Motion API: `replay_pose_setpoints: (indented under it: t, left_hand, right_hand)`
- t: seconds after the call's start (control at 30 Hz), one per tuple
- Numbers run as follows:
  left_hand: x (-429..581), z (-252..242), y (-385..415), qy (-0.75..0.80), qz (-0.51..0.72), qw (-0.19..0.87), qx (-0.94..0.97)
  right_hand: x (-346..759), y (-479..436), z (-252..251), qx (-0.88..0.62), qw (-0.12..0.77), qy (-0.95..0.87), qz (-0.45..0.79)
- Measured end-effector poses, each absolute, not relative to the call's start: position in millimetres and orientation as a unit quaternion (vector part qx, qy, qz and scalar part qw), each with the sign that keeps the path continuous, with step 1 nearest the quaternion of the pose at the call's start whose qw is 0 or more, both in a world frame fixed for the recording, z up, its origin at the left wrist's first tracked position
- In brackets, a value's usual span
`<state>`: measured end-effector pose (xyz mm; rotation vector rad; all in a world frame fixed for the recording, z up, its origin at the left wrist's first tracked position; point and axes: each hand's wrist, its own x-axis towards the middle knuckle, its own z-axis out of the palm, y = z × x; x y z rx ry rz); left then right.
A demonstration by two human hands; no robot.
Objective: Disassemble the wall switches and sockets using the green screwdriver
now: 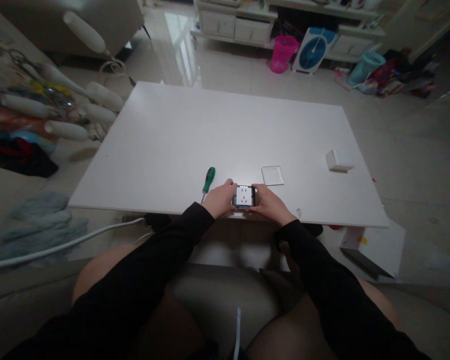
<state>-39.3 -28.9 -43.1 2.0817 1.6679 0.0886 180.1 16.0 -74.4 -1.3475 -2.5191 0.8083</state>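
A wall socket (244, 196) with a white face and dark edges is held between my two hands at the table's near edge. On its left side, my left hand (222, 197) is closed round the edge. From the other side my right hand (269, 202) grips it, thumb and fingers at the edge. Just left of my left hand lies a screwdriver (209, 180) with a green and black handle, its shaft partly hidden by the hand. A thin white square frame (273, 175) rests on the table beyond my right hand.
The white table (172, 135) spans the middle. A white box (339, 160) stands at its right. A small clear item (299, 212) lies near the front edge. Beyond are a pink basket (284, 52) and a blue fan (313, 51). White lamp arms (97, 95) reach close on the left.
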Motion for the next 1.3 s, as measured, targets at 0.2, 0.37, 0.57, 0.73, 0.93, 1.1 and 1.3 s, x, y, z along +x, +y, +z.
replay_pose_setpoints:
  t: [0.2,0.37,0.57,0.73,0.93,1.1,1.3]
  left_hand:
    - [-42.0,-46.5,-26.5,0.604,0.034,0.245,0.757]
    - [-42.4,-47.8,-26.5,0.606,0.024,0.236,0.76]
    - [-41.3,-48.2,-27.3,0.602,0.025,0.226,0.766]
    - [-41.1,-47.3,-27.5,0.603,0.024,0.225,0.765]
    - [-40.7,-45.3,-27.4,0.602,0.022,0.228,0.765]
    - [-42.0,-41.7,-25.8,0.599,0.019,0.24,0.763]
    - [-40.9,-39.4,-25.7,0.606,0.021,0.241,0.758]
  right_hand:
    - [181.3,16.3,-73.7,-0.457,0.085,-0.844,0.268]
    - [179.1,14.0,-69.2,-0.475,0.061,-0.838,0.26]
    - [178.0,12.3,-66.3,-0.482,0.055,-0.835,0.258]
    - [177.0,11.5,-65.4,-0.488,0.057,-0.832,0.256]
    - [175.2,9.8,-62.2,-0.49,0.055,-0.833,0.252]
    - [176.3,9.8,-65.5,-0.487,0.062,-0.835,0.25]
    - [185.2,21.6,-75.5,-0.454,0.081,-0.836,0.298]
